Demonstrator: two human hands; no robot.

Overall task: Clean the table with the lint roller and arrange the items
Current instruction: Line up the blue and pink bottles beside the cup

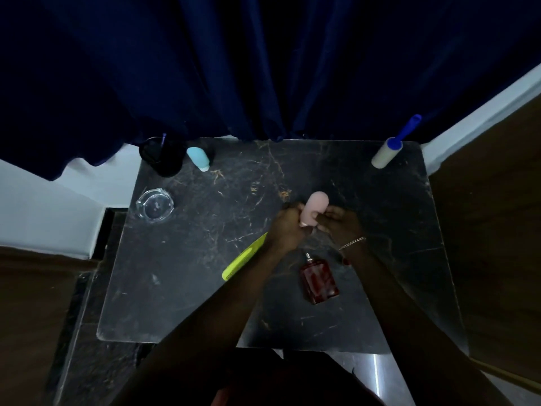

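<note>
The worktop (175, 288) is dark with thin pale lines in it. At its left edge sits a clear glass dish (154, 205). Behind the dish, in the far left corner, stands a black cup (162, 156), and a small blue bottle (199, 158) stands just beside it. Nearer the middle lies a green comb (244, 260), tilted, with its far end hidden under the left wrist. The left hand (285, 227) is curled and pinches the near end of a pink bottle (314, 208). The pink bottle is over the middle of the worktop, and I cannot tell if it touches the top. A red-brown perfume bottle (319, 281) lies flat between the two arms, close to the near edge. The right hand (339, 221) grips the pink bottle from the other side, and a thin chain (352, 243) hangs on that wrist. The lint roller (392, 146) lies in the far right corner, well apart from both hands, with its blue handle poking out past the edge. A dark blue curtain (263, 68) hangs behind it all.
</note>
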